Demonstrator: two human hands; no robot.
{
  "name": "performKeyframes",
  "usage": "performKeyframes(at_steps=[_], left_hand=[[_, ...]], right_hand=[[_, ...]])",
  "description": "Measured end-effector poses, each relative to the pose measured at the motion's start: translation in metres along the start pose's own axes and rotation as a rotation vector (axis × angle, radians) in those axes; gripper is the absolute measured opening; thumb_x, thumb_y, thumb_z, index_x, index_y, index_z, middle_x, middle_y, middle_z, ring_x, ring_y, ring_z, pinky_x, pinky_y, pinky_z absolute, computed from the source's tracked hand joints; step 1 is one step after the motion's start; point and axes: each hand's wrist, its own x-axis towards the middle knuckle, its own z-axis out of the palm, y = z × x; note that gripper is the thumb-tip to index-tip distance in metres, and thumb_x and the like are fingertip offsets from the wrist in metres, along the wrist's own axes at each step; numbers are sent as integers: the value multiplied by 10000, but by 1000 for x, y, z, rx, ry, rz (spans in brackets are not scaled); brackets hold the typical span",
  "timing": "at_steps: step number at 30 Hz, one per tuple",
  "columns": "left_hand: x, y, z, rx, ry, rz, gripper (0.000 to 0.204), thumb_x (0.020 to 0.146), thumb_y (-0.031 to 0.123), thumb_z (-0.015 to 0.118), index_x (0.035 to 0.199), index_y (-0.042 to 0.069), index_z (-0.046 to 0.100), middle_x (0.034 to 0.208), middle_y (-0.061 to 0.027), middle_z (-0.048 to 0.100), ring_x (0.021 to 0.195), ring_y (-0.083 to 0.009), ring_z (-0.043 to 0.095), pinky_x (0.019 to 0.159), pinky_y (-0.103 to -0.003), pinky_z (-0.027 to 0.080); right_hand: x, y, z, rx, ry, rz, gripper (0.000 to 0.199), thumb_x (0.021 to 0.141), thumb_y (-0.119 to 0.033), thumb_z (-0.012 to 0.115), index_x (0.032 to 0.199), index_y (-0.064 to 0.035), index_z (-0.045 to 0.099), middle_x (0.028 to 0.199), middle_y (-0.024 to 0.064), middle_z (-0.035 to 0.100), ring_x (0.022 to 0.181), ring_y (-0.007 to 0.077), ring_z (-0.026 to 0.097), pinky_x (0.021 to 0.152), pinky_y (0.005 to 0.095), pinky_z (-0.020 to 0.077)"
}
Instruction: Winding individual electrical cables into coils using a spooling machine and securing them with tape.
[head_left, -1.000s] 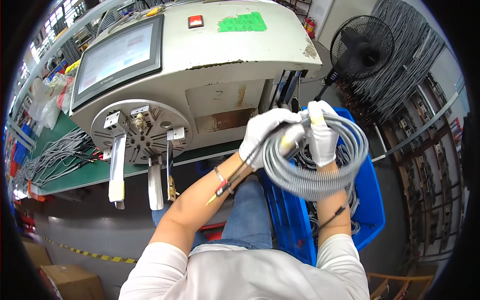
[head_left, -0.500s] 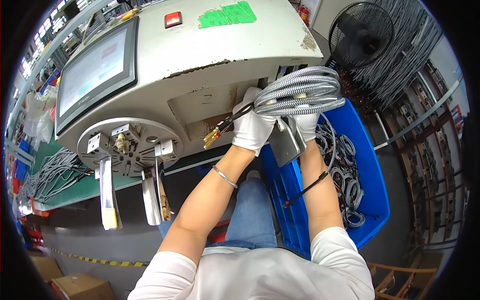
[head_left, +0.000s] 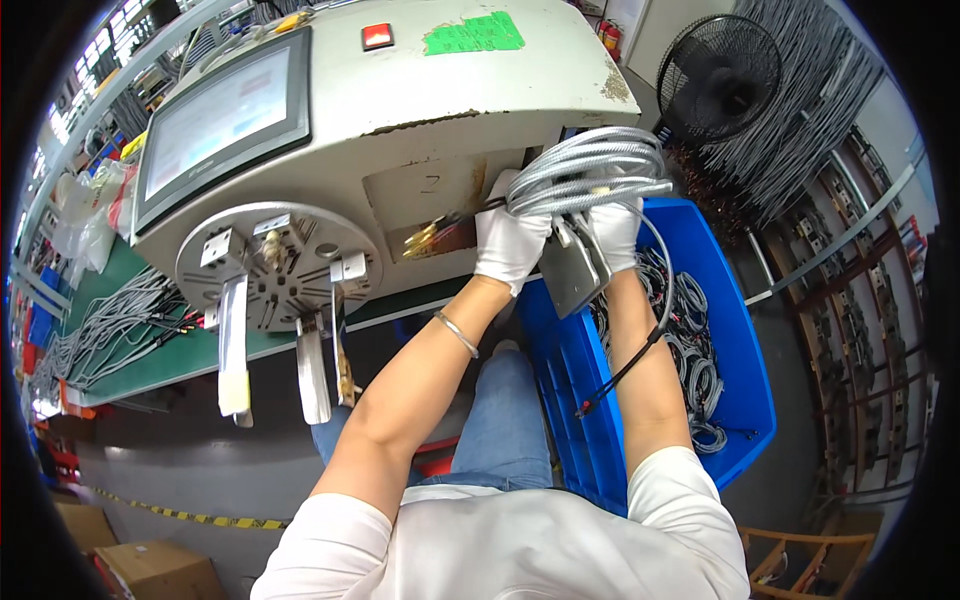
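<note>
A coil of grey braided cable (head_left: 590,180) is held up in front of the machine. My white-gloved left hand (head_left: 512,243) is closed on its left side, its fingers partly hidden by the loops. On the other side my gloved right hand (head_left: 613,232) grips the coil, its fingers mostly covered. Between the hands, below the loops, is a flat grey metal plate (head_left: 572,277); what it is fixed to is hidden. Gold-coloured connector ends (head_left: 432,238) stick out left of my left hand, slightly blurred. The cable's other end (head_left: 592,405), black with a red tip, dangles across my right forearm.
A blue bin (head_left: 745,400) with several coiled cables stands at my right. To the left, a slotted metal disc (head_left: 282,285) with protruding arms is mounted on the machine (head_left: 480,90), below a touchscreen (head_left: 225,125). Loose cables (head_left: 105,335) lie on the green table. A black fan (head_left: 720,78) stands beyond.
The machine and disc have shifted right in the picture. Both hands keep hold of the coil, whose loops look flatter. The connector ends have swung up, and the dangling end has moved slightly.
</note>
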Motion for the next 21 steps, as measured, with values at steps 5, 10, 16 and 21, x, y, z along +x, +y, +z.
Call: performKeyframes(at_steps=[5, 10, 16, 21], left_hand=[[-71, 63, -52, -197, -172, 210, 302, 853, 108, 611, 1144, 29, 580, 1083, -135, 633, 1003, -235, 614, 910, -312, 469], [-124, 35, -83, 221, -443, 93, 398, 874, 262, 641, 1201, 41, 587, 1099, -145, 637, 1072, -241, 596, 949, -340, 453], [-151, 44, -105, -749, -379, -634, 663, 829, 216, 681, 1382, 17, 375, 1213, -187, 572, 1130, -304, 561, 966, -377, 445], [-143, 82, -111, 275, -459, -96, 832, 816, 166, 691, 1466, 34, 191, 1270, -168, 528, 1151, -248, 539, 969, -369, 443]], right_hand=[[9, -134, -74, -209, -34, -16, 122, 740, -100, 634, 825, -26, 678, 768, 94, 643, 710, 247, 624, 651, 319, 499], [-16, -171, -90, -12, -433, -331, 198, 744, -94, 644, 925, -26, 686, 842, 108, 640, 780, 260, 639, 699, 326, 507], [-49, -161, -60, -314, -919, -46, 274, 697, -102, 669, 967, -54, 679, 818, 125, 631, 742, 301, 629, 704, 341, 518], [-53, -156, -47, -315, -1016, 135, 265, 700, -36, 650, 964, -47, 658, 804, 122, 628, 715, 275, 626, 680, 315, 514]])
